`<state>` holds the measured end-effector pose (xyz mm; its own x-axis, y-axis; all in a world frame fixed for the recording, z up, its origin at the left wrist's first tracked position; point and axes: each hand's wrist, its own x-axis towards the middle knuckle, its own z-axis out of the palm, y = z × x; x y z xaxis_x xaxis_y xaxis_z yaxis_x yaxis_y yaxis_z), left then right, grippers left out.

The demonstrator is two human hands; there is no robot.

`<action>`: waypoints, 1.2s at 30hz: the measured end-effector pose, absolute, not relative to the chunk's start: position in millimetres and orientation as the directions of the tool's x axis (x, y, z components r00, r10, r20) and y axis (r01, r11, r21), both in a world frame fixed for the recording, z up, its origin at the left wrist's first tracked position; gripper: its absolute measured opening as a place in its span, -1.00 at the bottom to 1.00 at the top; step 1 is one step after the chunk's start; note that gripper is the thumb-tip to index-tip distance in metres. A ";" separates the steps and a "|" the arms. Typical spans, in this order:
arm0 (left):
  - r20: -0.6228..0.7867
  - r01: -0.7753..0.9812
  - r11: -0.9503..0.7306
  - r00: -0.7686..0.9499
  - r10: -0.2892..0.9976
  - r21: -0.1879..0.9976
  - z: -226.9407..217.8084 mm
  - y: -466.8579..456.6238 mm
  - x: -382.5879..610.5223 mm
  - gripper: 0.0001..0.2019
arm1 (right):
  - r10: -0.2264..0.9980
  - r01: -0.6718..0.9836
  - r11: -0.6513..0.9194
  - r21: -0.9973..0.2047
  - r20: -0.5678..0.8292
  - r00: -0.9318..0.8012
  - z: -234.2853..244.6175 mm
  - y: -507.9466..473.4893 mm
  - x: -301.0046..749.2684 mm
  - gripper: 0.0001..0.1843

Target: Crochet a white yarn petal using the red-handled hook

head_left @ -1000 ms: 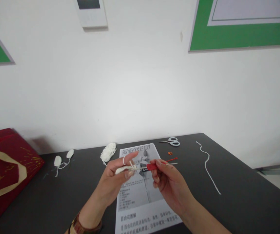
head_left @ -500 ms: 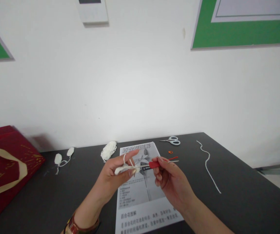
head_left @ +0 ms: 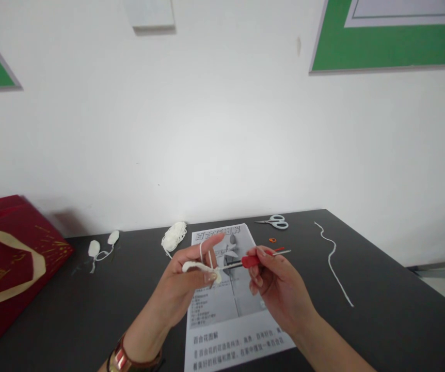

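1. My left grip (head_left: pixel 181 283) pinches a small white yarn piece (head_left: pixel 192 265), with a loop of yarn (head_left: pixel 201 251) around my pointing finger.
2. My right grip (head_left: pixel 272 276) holds a thin hook (head_left: pixel 249 261) by its red handle, close beside my left grip.
3. The hook points left at the white yarn piece. Its tip is too small for me to tell how it sits in the yarn.
4. Under both grips, a printed paper (head_left: pixel 241 336) lies on the black desk (head_left: pixel 125 294).
5. Past my left grip is a yarn ball (head_left: pixel 174 236). Farther left are two little white pieces (head_left: pixel 94 248) on a string, then a red bag (head_left: pixel 9 258).
6. Past my right grip are the scissors (head_left: pixel 277 222) and, nearer, an orange clip (head_left: pixel 272 240). Off to its right lies a loose white cord (head_left: pixel 331 254).
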<state>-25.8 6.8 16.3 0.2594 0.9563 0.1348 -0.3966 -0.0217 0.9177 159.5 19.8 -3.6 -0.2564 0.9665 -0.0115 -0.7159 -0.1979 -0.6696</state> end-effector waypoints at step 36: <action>0.330 -0.007 -0.337 0.217 0.919 0.942 16.1 12.5 -33.6 -0.52 | 0.964 -0.730 -0.227 -0.645 -0.043 -0.261 -5.6 19.7 157.5 -0.84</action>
